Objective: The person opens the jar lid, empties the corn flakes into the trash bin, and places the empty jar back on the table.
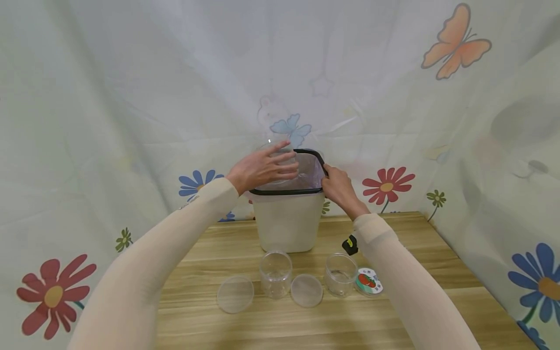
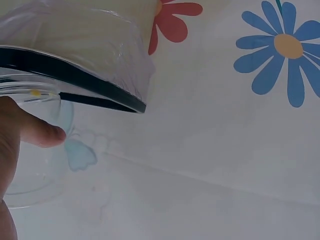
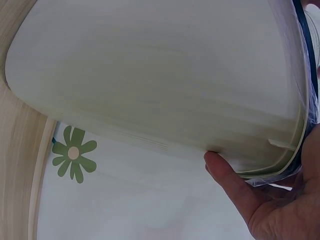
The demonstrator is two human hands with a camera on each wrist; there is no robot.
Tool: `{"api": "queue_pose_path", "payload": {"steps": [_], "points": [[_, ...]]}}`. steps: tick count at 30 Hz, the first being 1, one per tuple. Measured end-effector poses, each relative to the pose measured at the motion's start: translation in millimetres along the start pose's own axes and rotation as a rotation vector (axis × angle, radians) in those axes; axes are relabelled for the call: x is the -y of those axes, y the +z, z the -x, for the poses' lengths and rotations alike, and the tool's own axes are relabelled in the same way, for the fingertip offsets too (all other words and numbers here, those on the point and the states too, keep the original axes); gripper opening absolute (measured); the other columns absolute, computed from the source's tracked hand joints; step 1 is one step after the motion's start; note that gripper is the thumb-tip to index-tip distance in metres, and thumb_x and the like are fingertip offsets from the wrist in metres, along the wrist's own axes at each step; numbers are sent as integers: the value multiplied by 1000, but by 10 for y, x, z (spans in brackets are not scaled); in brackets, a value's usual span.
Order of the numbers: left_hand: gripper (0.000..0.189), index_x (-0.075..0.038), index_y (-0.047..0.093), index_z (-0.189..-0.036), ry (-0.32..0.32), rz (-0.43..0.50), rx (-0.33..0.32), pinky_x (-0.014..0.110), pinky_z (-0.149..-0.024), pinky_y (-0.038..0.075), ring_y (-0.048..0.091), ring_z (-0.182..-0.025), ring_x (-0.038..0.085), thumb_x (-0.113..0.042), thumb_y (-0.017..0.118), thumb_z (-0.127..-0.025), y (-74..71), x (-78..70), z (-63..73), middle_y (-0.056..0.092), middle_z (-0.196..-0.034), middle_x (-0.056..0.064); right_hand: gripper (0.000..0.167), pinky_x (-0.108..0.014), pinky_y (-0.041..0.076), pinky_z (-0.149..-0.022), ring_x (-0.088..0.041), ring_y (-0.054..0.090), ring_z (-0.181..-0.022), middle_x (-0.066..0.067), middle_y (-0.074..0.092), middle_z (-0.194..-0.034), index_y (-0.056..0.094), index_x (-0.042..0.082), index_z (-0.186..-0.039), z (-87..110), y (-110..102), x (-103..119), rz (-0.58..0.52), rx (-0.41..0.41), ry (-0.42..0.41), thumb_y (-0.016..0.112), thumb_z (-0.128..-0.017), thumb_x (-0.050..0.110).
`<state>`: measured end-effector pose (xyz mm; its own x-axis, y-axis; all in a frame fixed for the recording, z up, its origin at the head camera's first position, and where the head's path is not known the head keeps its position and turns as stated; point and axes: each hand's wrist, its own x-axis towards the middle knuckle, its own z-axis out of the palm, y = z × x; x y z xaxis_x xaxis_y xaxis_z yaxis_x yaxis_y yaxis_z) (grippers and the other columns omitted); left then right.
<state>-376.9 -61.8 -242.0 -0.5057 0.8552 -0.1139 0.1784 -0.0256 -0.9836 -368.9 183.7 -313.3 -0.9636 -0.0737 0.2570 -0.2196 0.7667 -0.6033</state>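
Observation:
My left hand (image 1: 269, 167) grips a clear plastic jar (image 2: 35, 172) above the opening of a cream trash bin (image 1: 288, 221). In the left wrist view the jar's threaded mouth faces the bin's black rim (image 2: 75, 77); the thumb lies along its side. Most of the jar is hidden behind the hand in the head view. At the bin's right side, my right hand (image 1: 339, 187) holds the rim, its thumb against the outer wall in the right wrist view. A thin translucent liner (image 1: 317, 170) hangs inside the bin and over its edge.
In front of the bin stand two clear jars (image 1: 275, 277) (image 1: 341, 277). Two round clear lids (image 1: 235, 294) (image 1: 306, 290) lie beside them. A round tomato-printed container (image 1: 369, 282) and a small black-and-yellow object (image 1: 350, 244) are near the right forearm. Patterned cloth surrounds the wooden table (image 1: 271, 328).

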Motion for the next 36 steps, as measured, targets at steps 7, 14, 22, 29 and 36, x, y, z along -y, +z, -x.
{"api": "queue_pose_path", "payload": {"steps": [7,14,22,29,36], "points": [[112,-34,-2,-158,30,-3,11,58,-123,-4,6,-155,22,-21,80,-82,-7,9,-9,1,-167,-7,57,-36,50,-67,-29,61,-71,-25,53,-139,33,2,-152,-3,4,-27,5,1,-7,35,-96,10],[116,-34,-5,-157,60,-86,43,61,-121,-5,0,-155,24,-24,81,-81,-29,53,-11,-4,-167,-6,57,-33,50,-62,-26,60,-67,-24,54,-138,33,3,-152,-11,-3,-25,-9,0,-3,36,-96,11],[115,-34,-6,-158,5,-50,67,59,-122,-4,0,-155,23,-25,80,-81,-64,197,71,-4,-167,-6,57,-36,50,-66,-27,60,-66,-24,57,-133,34,4,-152,-2,13,-30,-4,-6,-1,36,-96,11],[115,-35,-4,-158,-13,-25,75,58,-122,-5,1,-155,23,-13,79,-82,-29,181,119,-2,-167,-6,57,-36,50,-66,-28,58,-68,-24,53,-140,33,3,-152,1,2,-21,-10,-4,0,35,-96,11],[116,-34,-7,-157,62,-17,88,58,-123,-3,1,-155,24,-55,75,-78,48,-5,106,-3,-167,-5,58,-30,48,-58,-21,55,-57,-24,57,-134,31,4,-153,7,2,-30,-29,2,16,34,-96,12]]}}
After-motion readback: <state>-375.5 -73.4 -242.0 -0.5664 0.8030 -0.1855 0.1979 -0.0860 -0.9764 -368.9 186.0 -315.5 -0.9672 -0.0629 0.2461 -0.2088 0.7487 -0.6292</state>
